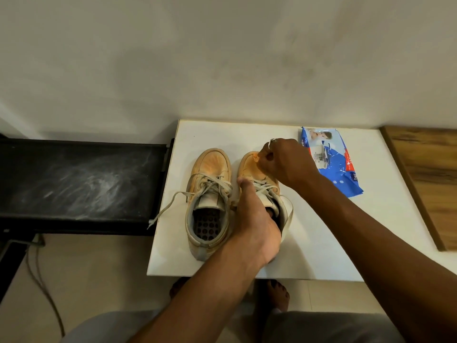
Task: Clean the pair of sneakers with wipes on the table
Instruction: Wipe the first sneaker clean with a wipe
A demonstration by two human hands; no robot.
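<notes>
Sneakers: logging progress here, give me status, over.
Left hand grips one sneaker at its opening. Right hand pinches stained wipe on its toe. Other sneaker beside it. Nothing blocking.

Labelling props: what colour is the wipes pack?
The wipes pack is blue and white with red accents; head view.

Dim, warm indoor light — soft shadows, slight blur, wide-angle bending at the edges.

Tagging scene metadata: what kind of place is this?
Likely a room in a home: a small white table against a plain wall, and bare feet on a pale floor.
</notes>
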